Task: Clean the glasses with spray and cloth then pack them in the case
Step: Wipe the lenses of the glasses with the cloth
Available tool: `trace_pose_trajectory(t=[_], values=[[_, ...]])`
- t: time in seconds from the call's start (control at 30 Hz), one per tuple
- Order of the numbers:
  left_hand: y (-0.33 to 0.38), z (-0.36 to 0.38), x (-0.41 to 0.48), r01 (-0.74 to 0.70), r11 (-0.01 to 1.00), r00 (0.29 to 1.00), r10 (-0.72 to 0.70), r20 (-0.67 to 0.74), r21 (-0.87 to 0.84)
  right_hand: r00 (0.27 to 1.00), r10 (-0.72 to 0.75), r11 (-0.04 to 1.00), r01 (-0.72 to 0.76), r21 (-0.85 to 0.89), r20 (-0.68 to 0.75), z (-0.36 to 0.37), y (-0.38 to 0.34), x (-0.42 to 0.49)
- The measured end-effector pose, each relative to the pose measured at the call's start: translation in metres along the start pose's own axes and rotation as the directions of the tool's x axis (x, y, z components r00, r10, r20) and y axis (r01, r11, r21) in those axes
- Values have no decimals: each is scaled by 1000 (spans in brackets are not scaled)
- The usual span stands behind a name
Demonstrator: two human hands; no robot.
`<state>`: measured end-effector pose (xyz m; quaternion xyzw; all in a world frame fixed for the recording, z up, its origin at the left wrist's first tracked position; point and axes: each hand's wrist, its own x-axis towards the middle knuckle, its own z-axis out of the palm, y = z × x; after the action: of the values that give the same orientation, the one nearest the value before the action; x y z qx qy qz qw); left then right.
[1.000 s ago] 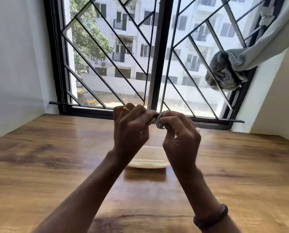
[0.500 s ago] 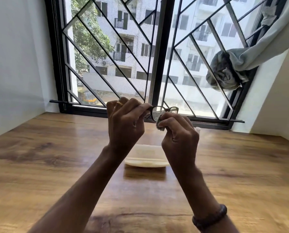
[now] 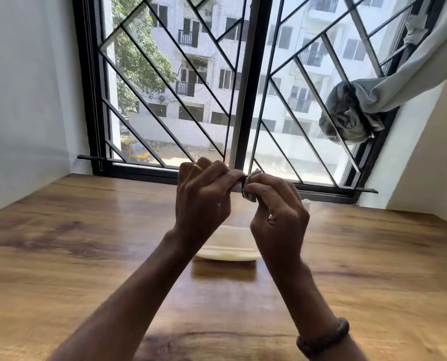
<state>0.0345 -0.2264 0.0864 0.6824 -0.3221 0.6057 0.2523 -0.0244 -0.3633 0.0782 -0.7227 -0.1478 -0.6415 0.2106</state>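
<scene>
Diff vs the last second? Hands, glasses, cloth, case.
Dark-framed glasses tipped back down: lenses, visible above the right hand half a second ago, are now nearly hidden by the grey-green cloth it pinches. The left hand still pinches the frame. Cream oval case unmoved on the wooden table.

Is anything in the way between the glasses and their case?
Nothing I can see. The left hand and right hand hold the glasses and cloth up above the table, and the case lies below them with only air between.
</scene>
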Motion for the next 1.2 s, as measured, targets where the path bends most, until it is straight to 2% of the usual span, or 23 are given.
trace_pose_trajectory(t=[0.1,0.2,0.23,0.3,0.4,0.53,0.7,1.0,1.2], values=[[-4,-1,1,46,999,999,-47,-8,-27,998,-13,999,11,41,54,0,-2,1],[-16,1,0,182,979,983,-185,-25,-92,987,-45,996,32,88,154,-1,1,2],[-20,2,0,224,968,973,-229,-30,-115,989,-18,998,8,70,144,-3,3,5],[-27,2,1,286,946,953,-297,-56,-150,996,86,996,-86,5,34,-11,9,12],[-30,0,4,301,937,942,-321,-96,-177,968,205,976,-213,-47,-145,-23,19,20],[-27,-1,5,276,944,952,-294,-85,-182,951,244,966,-256,-39,-190,-26,22,21],[-18,0,6,282,933,950,-304,-70,-225,985,155,986,-159,-48,-76,-19,20,16],[-15,1,5,311,912,938,-340,-68,-266,994,71,997,-72,10,83,-13,14,12],[-23,2,4,362,887,914,-398,-78,-287,980,126,992,-124,-23,155,-12,21,11]])
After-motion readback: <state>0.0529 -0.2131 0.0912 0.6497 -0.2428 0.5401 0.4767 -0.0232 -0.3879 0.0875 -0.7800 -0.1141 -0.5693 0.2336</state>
